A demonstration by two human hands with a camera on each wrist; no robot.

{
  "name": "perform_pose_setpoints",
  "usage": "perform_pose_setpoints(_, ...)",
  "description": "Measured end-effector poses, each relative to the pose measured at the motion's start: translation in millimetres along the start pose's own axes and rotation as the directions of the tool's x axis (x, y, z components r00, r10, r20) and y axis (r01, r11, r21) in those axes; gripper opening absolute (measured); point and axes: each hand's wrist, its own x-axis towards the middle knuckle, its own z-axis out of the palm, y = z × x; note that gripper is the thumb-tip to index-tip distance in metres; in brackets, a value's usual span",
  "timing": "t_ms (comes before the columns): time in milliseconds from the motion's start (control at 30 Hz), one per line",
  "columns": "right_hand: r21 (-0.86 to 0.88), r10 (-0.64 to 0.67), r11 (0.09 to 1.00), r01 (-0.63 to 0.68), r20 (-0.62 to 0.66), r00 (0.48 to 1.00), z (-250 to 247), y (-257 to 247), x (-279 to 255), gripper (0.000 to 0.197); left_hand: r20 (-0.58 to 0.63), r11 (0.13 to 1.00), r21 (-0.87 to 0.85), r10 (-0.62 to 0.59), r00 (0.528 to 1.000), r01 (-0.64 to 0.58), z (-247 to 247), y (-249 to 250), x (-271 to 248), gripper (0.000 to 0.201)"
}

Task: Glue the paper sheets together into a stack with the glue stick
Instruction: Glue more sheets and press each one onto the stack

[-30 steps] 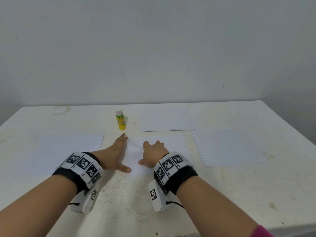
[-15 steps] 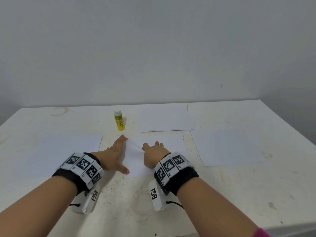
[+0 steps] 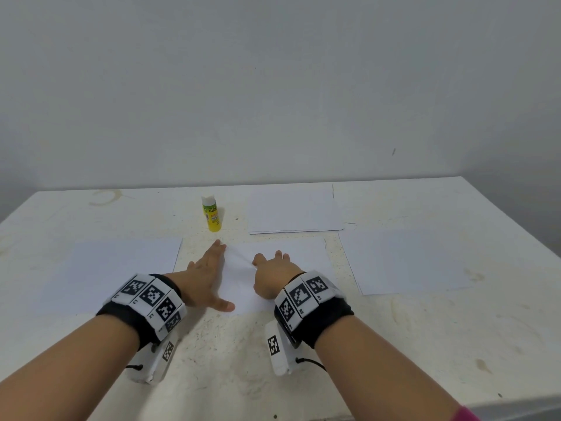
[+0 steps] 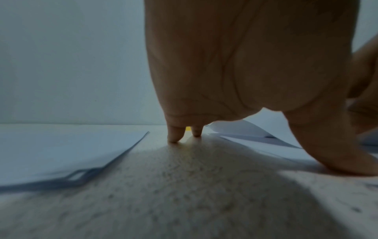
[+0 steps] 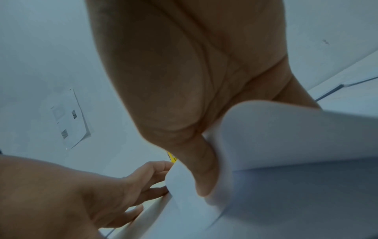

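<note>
Right hand (image 3: 273, 273) since shifted, thumb curling middle sheet (image 3: 291, 253) upward; left hand (image 3: 206, 275) flat, steadying its edge. Sheet-lifting step; next, fetch glue stick (image 3: 211, 213) near surface's far edge.

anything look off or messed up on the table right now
One thing: the middle sheet is curled up off the table where the right hand pinches its corner; the left hand lies flat beside it. The glue stick stands upright, capped.
</note>
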Motion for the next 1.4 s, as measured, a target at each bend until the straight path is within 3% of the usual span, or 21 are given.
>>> perform_pose_setpoints(400,0.048,0.002,0.999,-0.003,0.03,1.0,4.1,5.9,9.5,0.057,0.03,1.0,0.016,-0.014,0.999,0.013,-2.9,6.9,-4.0,0.133)
perform_pose_setpoints(567,0.073,-0.001,0.997,-0.002,0.04,0.999,7.8,6.7,12.8,0.06,0.052,0.999,0.039,-0.017,0.998,0.015,-5.1,7.3,-5.0,0.143)
perform_pose_setpoints(800,0.067,-0.017,0.998,0.015,0.03,0.999,2.4,6.2,11.7,0.059,0.041,0.998,0.056,-0.028,0.999,0.025,-4.3,5.7,-3.6,0.126)
perform_pose_setpoints(867,0.092,-0.021,0.996,0.018,0.037,0.999,-1.3,6.4,11.0,0.058,0.044,0.999,0.042,-0.022,0.999,0.02,-5.6,4.2,-4.3,0.135)
perform_pose_setpoints(967,0.119,-0.022,0.993,0.02,0.021,1.0,-4.5,7.2,9.6,0.059,0.029,1.0,0.02,-0.001,1.0,0.001,-8.7,2.8,-7.3,0.164)
perform_pose_setpoints(1000,0.126,-0.021,0.992,0.018,0.023,1.0,-4.9,7.0,8.6,0.064,0.014,1.0,0.008,0.005,1.0,-0.005,-9.3,2.1,-7.8,0.164)
perform_pose_setpoints(1133,0.112,-0.021,0.994,0.016,0.046,0.999,-5.5,5.5,6.6,0.074,-0.01,0.999,-0.048,0.007,1.0,-0.007,-11.0,-0.6,-9.4,0.131)
perform_pose_setpoints(1267,0.096,-0.021,0.995,0.018,0.031,0.999,-6.1,5.5,8.8,0.056,0.058,0.998,-0.055,-0.008,0.998,0.011,-20.7,-1.2,-14.2,0.163)
perform_pose_setpoints(1300,0.086,-0.02,0.996,0.018,0.028,0.999,-5.8,5.6,9.2,0.052,0.055,0.998,-0.054,-0.017,0.998,0.02,-20.1,-2.4,-13.2,0.157)
perform_pose_setpoints(1400,0.042,-0.027,0.999,0.027,0.015,1.0,-3.7,5.9,10.0,0.049,0.003,0.996,-0.081,-0.04,0.999,0.04,-18.7,-1.1,-11.3,0.115)
